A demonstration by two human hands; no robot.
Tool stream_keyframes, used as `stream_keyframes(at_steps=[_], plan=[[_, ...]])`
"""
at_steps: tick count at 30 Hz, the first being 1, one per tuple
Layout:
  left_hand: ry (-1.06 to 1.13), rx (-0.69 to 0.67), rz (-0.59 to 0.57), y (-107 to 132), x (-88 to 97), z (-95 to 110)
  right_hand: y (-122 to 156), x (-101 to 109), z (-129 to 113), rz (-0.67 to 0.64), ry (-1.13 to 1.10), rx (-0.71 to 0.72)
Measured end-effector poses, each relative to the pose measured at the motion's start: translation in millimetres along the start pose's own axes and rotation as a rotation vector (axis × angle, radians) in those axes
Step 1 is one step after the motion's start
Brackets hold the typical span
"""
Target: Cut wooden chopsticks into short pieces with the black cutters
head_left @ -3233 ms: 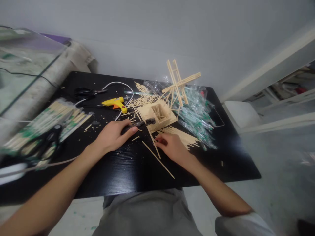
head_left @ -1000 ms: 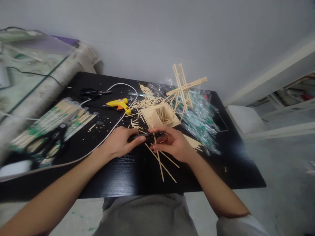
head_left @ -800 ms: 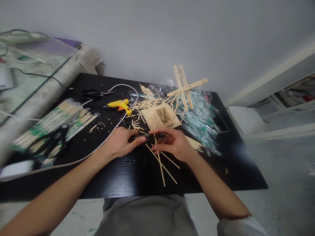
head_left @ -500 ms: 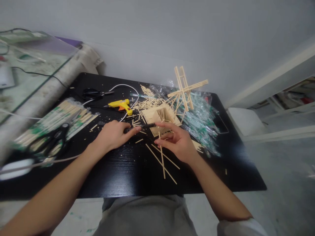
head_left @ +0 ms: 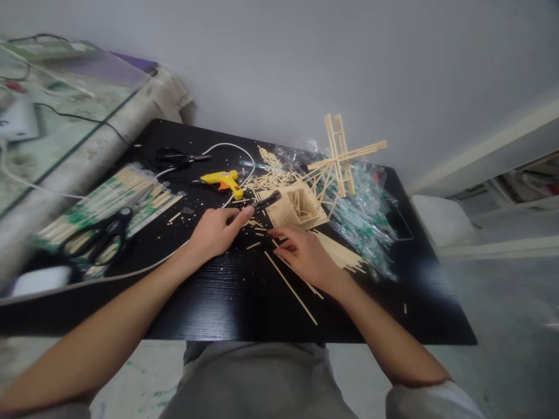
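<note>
Left hand [head_left: 215, 233] grip clenched on black cutters [head_left: 263, 203], tips pointing 1 o'clock at stick box [head_left: 297, 206]. Right hand [head_left: 303, 258] fingertips on loose sticks [head_left: 290, 288] on desk [head_left: 227, 302]; its grip cannot tell.

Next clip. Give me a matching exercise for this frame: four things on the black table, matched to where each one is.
Things:
1. yellow glue gun
2. large black scissors
3. black cutter
4. cross-shaped stick frame

Places:
A. on the bundle of wrapped chopsticks
B. held in the left hand
C. upright behind the stick box
D. lying on the table beside the white cable

Pairs: 1-D, 2-A, 3-B, 4-C
</note>
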State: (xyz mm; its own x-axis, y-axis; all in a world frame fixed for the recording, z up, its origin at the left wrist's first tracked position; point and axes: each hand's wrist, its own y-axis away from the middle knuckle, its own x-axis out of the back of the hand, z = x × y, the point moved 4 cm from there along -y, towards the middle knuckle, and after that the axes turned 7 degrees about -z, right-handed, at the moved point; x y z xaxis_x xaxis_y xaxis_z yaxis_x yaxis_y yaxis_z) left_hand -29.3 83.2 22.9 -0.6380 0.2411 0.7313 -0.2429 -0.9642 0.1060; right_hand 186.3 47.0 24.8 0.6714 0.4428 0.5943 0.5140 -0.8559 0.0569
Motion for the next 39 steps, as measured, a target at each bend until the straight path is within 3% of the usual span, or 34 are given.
stream_keyframes(at_steps=[7,15,21,29,39], plan=[[0.011,-0.034,-0.007,1,-2.1,4,22,9,19,0.087,0.139,-0.067],[0.023,-0.071,-0.013,2,-7.9,4,35,-8,36,0.113,0.366,-0.015],[0.028,-0.077,-0.024,2,-8.5,6,44,-9,35,0.174,0.477,0.016],[0.033,-0.102,-0.022,3,-10.8,7,65,-8,32,0.205,0.411,-0.032],[0.047,-0.129,-0.026,5,-12.8,7,70,-40,11,0.098,0.428,-0.030]])
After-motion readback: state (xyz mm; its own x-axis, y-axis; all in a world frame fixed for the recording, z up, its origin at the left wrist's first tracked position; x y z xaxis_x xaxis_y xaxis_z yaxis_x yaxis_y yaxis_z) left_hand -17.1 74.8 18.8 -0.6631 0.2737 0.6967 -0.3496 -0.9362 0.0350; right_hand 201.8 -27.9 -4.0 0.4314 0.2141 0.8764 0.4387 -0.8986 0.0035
